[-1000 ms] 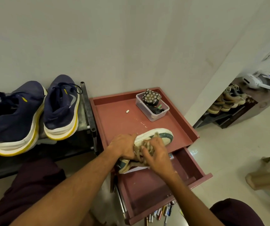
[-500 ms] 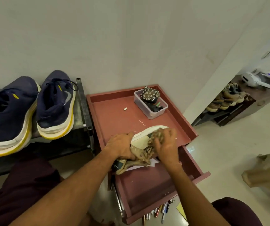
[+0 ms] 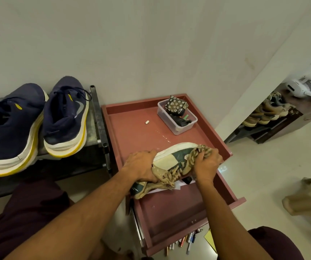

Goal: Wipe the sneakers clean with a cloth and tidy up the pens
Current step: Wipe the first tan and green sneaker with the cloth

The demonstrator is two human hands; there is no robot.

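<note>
Head view: we're mid-wipe, left hand (image 3: 141, 166) gripping the sneaker (image 3: 171, 158) at centre, right hand (image 3: 206, 166) clutching the cloth (image 3: 200, 150) on its toe; pens (image 3: 184, 241) at bottom not yet tidied.

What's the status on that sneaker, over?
Left hand grips sneaker at the heel end, on its side at cabinet top's front edge. Right hand holds cloth against the toe. Pens loose on floor below open drawer.
</note>
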